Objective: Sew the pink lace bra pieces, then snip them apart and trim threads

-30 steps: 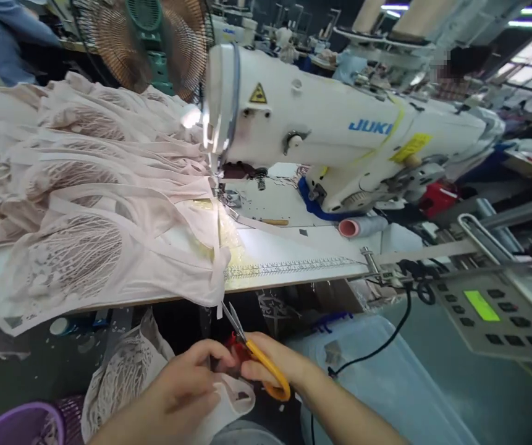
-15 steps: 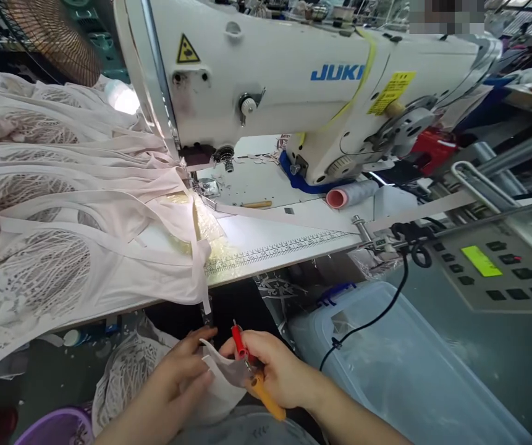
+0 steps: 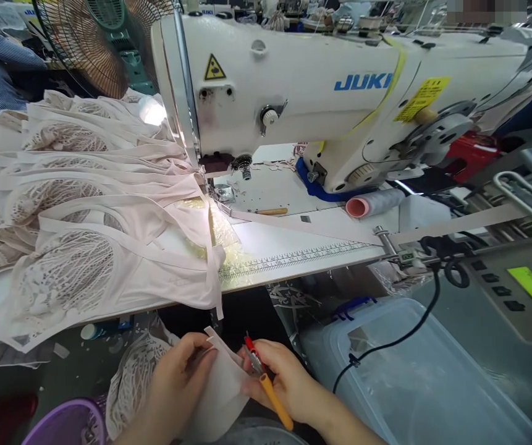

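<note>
Low in front of the table edge, my left hand (image 3: 177,377) pinches the upper edge of a pale fabric piece (image 3: 222,389), thumb and fingers closed on it. My right hand (image 3: 284,377) is closed around a small tool (image 3: 275,398) with a red part, bare metal in the middle and an orange handle. Its fingertips also touch the right edge of the fabric. The tool's working end is too small to make out. Beside my left wrist hangs a pale lace garment part (image 3: 133,377); whether it joins the held fabric is hidden.
A white sewing machine (image 3: 303,86) stands on the table (image 3: 293,238). Pale lace bras (image 3: 75,259) pile up at left, partly over the edge. A clear plastic box (image 3: 386,371), a control panel (image 3: 511,290) and a black cable are at right. A purple basket (image 3: 68,420) stands lower left.
My view has shifted left, so the scene sits further right. The fabric is now spread flatter between my hands, and my left fingers have closed on its upper edge. The tool stays in my right hand.
</note>
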Demonstrator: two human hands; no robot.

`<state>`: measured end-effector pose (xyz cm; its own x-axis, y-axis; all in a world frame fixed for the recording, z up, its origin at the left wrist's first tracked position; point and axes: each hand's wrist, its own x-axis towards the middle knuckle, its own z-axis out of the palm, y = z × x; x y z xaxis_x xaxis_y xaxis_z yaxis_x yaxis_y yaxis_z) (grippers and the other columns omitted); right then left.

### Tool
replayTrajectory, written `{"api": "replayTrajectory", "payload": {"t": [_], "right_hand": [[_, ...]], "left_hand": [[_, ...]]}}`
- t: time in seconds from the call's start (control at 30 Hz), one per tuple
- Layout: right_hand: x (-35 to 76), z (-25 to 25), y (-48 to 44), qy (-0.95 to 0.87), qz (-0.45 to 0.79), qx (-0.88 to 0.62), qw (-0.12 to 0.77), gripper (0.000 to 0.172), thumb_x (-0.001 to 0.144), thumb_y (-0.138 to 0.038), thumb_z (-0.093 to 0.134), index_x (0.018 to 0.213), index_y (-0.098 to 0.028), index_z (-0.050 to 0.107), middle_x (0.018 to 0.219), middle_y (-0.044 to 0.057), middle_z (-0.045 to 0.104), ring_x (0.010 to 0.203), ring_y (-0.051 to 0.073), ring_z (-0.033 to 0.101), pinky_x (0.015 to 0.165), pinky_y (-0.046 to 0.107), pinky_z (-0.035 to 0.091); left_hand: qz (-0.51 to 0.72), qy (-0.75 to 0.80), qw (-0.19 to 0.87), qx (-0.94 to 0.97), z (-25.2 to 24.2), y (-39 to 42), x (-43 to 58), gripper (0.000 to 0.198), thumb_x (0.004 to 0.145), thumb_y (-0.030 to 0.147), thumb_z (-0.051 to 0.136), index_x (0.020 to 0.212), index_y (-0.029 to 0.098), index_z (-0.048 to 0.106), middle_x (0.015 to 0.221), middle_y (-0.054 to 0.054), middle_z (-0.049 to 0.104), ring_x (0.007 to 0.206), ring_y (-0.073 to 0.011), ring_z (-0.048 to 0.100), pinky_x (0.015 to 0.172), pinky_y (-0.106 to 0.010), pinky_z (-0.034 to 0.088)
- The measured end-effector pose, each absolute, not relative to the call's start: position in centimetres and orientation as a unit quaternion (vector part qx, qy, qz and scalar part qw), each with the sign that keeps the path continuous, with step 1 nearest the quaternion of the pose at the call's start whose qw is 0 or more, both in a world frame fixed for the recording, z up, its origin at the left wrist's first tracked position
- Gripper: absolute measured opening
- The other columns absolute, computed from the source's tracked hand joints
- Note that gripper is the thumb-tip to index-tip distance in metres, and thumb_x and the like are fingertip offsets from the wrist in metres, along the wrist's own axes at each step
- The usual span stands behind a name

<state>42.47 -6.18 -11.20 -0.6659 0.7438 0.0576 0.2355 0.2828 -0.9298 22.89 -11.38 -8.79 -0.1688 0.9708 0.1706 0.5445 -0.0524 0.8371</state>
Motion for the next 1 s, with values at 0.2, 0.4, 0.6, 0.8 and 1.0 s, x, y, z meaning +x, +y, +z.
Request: {"api": "replayTrajectory", "payload": {"t": [0.2,0.4,0.6,0.8,1.0], "right_hand": [[42.3,-12.0,-6.6,-0.765,0.484,-0.363,0.22,0.029,0.083,-0.033,0.052,0.064,-0.023,0.033,0.062,-0.004,0.039,0.055,0.013,0.039,0.05,0.023,0.033],[42.5,-12.4,-7.1,-0.704,0.524,-0.424,0.222,0.03,0.08,-0.039,0.055,0.064,-0.023,0.034,0.059,-0.005,0.037,0.053,0.012,0.035,0.048,0.023,0.03],[42.5,-13.4,-7.6,-0.641,0.559,-0.462,0.252,0.021,0.078,-0.037,0.059,0.072,-0.021,0.047,0.066,-0.001,0.049,0.057,0.014,0.045,0.052,0.025,0.037],[42.4,-12.8,-7.5,-0.588,0.627,-0.385,0.336,0.016,0.082,-0.032,0.059,0.077,-0.02,0.05,0.081,0.004,0.059,0.068,0.016,0.052,0.06,0.027,0.042],[42.0,-12.2,-7.9,-0.563,0.65,-0.344,0.376,0.021,0.088,-0.039,0.055,0.08,-0.02,0.05,0.091,0.008,0.064,0.081,0.02,0.058,0.074,0.033,0.045]], "left_hand": [[0.407,0.694,0.239,0.544,-9.7,-12.2,22.5,0.007,0.079,0.028,0.058,0.084,0.024,0.058,0.068,0.001,0.072,0.061,-0.0171,0.07,0.048,-0.02,0.053],[0.439,0.721,0.244,0.478,-10.2,-12.8,23.4,0.011,0.081,0.032,0.056,0.09,0.025,0.057,0.077,0.001,0.074,0.074,-0.0182,0.071,0.058,-0.023,0.053],[0.447,0.729,0.312,0.414,-9.2,-12.5,23.2,0.02,0.078,0.035,0.058,0.094,0.022,0.057,0.068,0.002,0.07,0.062,-0.0155,0.065,0.055,-0.023,0.049],[0.444,0.68,0.438,0.384,-9.0,-12.4,21.0,0.023,0.071,0.04,0.069,0.081,0.019,0.067,0.076,-0.003,0.071,0.072,-0.0198,0.067,0.064,-0.025,0.053],[0.465,0.67,0.479,0.324,-8.6,-12.8,20.9,0.031,0.066,0.045,0.076,0.075,0.018,0.066,0.072,-0.002,0.066,0.065,-0.0154,0.06,0.057,-0.02,0.049]]}}
